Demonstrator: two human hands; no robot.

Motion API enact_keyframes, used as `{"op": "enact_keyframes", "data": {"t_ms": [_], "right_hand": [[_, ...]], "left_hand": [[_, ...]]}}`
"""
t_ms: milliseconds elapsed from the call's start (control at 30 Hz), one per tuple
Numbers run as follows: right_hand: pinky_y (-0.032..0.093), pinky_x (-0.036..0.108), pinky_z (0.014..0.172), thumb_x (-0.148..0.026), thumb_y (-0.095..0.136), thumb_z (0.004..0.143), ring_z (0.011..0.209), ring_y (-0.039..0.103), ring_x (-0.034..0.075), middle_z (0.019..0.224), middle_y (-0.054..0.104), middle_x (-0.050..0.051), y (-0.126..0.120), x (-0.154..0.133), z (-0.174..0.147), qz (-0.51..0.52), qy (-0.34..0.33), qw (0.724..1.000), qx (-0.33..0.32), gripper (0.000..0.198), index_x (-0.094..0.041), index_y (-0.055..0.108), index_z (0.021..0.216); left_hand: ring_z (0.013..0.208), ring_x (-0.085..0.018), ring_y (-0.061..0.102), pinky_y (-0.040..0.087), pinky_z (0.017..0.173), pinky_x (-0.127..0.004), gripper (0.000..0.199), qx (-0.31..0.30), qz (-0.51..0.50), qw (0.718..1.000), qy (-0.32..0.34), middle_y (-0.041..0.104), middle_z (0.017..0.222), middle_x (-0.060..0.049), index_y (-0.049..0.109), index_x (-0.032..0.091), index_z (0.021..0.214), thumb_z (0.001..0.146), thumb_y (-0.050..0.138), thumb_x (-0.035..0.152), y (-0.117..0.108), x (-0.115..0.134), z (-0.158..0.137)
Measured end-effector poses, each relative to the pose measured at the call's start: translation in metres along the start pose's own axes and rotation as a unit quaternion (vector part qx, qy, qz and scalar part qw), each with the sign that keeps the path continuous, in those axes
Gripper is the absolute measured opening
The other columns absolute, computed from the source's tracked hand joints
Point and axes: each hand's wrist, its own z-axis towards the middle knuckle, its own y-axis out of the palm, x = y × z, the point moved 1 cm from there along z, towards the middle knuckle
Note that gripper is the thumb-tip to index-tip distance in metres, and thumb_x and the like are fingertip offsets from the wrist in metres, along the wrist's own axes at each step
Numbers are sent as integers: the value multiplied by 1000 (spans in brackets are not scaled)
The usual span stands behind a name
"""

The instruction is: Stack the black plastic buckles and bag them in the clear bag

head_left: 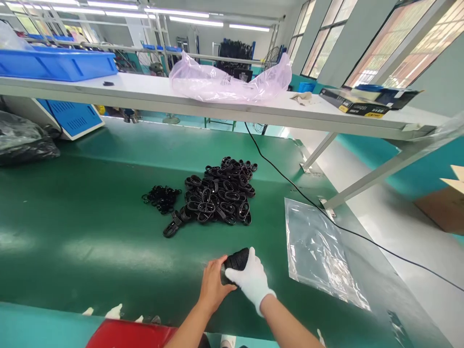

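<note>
Head view: black ring stack (236,263) lengthwise left-right between both hands.

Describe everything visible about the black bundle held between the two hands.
The black bundle looks like a stack of thin dark rings pressed together into a short ribbed cylinder, rubber-like and matte. It lies roughly on its side just above the green mat, near the front edge. The bare left hand grips its left end, and the right hand, in a white glove, wraps over its right end with a finger on top. Most of its underside is hidden. It sits apart from the larger pile of black rings farther back.
</note>
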Motion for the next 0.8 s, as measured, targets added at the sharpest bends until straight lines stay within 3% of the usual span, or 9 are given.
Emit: {"op": "enact_keyframes", "data": {"t_ms": [100, 467, 633, 800], "right_hand": [[31, 41, 97, -40, 61, 53, 118, 36, 34, 130, 37, 18, 22, -7, -9, -53, -15, 994, 95, 107, -3, 8, 138], [21, 42, 101, -42, 59, 56, 115, 35, 34, 125, 39, 17, 46, -15, -3, -73, 3, 978, 196, 100, -5, 13, 137], [28, 40, 96, -38, 58, 59, 106, 41, 31, 113, 47, 15, 43, -21, -2, -59, 28, 978, 200, 91, -6, 21, 136], [32, 43, 91, -32, 62, 53, 98, 45, 32, 108, 50, 15, 28, -32, 2, -70, 54, 982, 167, 94, -8, 25, 136]], "left_hand": [[115, -23, 42, 30, 97, -35, 67, 3, 18, 1000, 5, 52, 122, -6, 43, 22, 124, 59, 60, 22, 2, -2, 2], [117, -22, 41, 31, 95, -34, 60, 5, 34, 999, 29, 51, 123, -6, 40, 19, 125, 65, 46, 11, 10, -13, 10], [119, -24, 39, 31, 97, -38, 52, 29, 46, 997, 55, 49, 126, -9, 39, 17, 124, 72, 45, 17, 16, -13, 16], [122, -26, 38, 32, 98, -41, 59, -7, 70, 996, 57, 45, 130, -13, 34, 15, 126, 69, 49, 21, 13, -13, 21]]}}
